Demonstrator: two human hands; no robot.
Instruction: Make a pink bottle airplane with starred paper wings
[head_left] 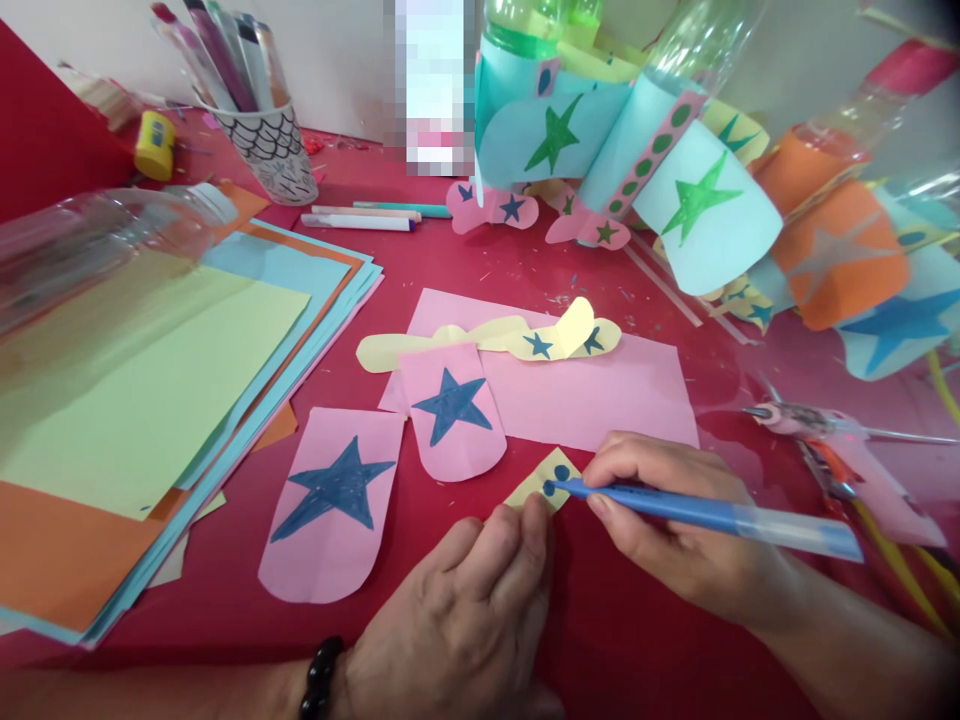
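My right hand (667, 530) grips a blue marker (690, 508), its tip on a small yellow paper strip (566, 497). Dark blue dots show on the strip's visible end. With fingers pressed together, my left hand (480, 590) holds the strip down on the red table and covers its near part. Left of the strip lie two pink paper pieces, each rounded at one end and bearing a blue star: a lower one (334, 505) and an upper one (454, 412). Behind them, yellow paper cutouts with small blue stars (529, 342) rest partly on a pink sheet (600, 390).
At left, a clear plastic bottle (112, 235) lies on stacked coloured paper (172, 375). A patterned cup (270, 150) of markers and a yellow glue stick (155, 145) stand behind. Decorated bottles (637, 140) stand back right. A pink glue gun (862, 460) lies at right.
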